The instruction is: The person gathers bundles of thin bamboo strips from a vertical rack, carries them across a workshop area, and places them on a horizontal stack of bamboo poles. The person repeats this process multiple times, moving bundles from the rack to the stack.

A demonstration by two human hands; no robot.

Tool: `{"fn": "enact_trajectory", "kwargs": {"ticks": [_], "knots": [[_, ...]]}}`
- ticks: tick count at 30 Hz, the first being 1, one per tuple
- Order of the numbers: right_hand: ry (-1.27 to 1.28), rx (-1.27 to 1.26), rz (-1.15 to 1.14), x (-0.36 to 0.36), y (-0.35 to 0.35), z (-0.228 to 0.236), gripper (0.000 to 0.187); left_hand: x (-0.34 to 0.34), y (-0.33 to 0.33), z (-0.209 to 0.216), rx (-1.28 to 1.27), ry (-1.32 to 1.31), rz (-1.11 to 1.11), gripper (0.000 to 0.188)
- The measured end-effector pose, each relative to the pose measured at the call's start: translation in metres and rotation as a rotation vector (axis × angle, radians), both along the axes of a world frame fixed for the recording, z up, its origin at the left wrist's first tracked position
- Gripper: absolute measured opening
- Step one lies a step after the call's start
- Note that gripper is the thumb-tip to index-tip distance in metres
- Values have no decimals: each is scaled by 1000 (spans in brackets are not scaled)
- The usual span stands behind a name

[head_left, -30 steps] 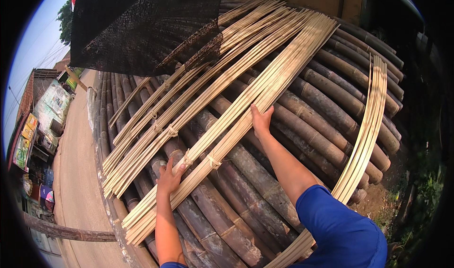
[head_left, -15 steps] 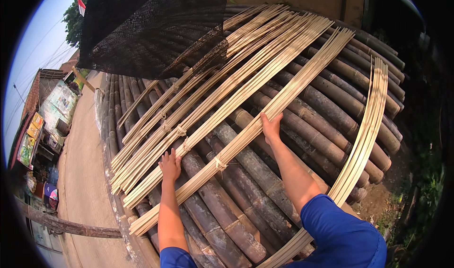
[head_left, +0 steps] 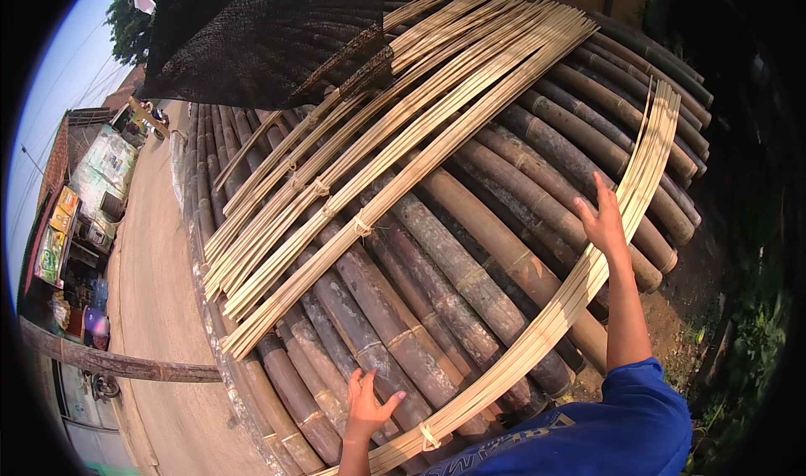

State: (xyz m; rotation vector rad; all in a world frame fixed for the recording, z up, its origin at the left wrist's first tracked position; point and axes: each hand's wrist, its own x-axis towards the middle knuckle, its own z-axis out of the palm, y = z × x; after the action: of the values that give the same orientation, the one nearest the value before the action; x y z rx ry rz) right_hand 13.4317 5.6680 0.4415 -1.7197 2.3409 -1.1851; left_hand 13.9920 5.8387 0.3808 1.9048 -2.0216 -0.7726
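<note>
A long bundle of pale bamboo strips [head_left: 537, 329] curves along my near right side, bound with a tie [head_left: 429, 436] close to my body. My right hand [head_left: 603, 220] is at this bundle's upper half, fingers spread and not wrapped round it; whether the palm touches it I cannot tell. Low in the view, my left hand [head_left: 371, 405] hovers by the bundle's near end, fingers apart and holding nothing. Farther off, another tied strip bundle [head_left: 403, 195] lies diagonally beside several similar bundles [head_left: 378, 132].
Thick dark bamboo poles [head_left: 445, 287] lie side by side under the strips. Black netting [head_left: 260, 48] hangs at the upper left. A crossbar [head_left: 126, 364] juts out at the left, over a paved road [head_left: 159, 249] with stalls beyond. Plants [head_left: 747, 342] grow at the right.
Both hands have left the diagonal bundle, which now lies against the others farther up. My right hand has moved right to the near bundle; my left hand has come down toward my body.
</note>
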Motion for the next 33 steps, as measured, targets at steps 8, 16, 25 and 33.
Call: {"fn": "enact_trajectory", "kwargs": {"ticks": [8, 16, 25, 33], "knots": [[-1122, 168, -206, 21, 144, -110, 93, -4, 169, 33, -233, -322, -127, 66], [-1093, -396, 108, 59, 63, -40, 41, 42, 177, -3, -84, -351, 80, 56], [-1076, -253, 261, 16, -34, 43, 63, -44, 43, 93, -401, -408, 88, 48], [-1125, 148, 313, -16, 174, -29, 74, -20, -51, 89, -388, -546, -3, 49]]}}
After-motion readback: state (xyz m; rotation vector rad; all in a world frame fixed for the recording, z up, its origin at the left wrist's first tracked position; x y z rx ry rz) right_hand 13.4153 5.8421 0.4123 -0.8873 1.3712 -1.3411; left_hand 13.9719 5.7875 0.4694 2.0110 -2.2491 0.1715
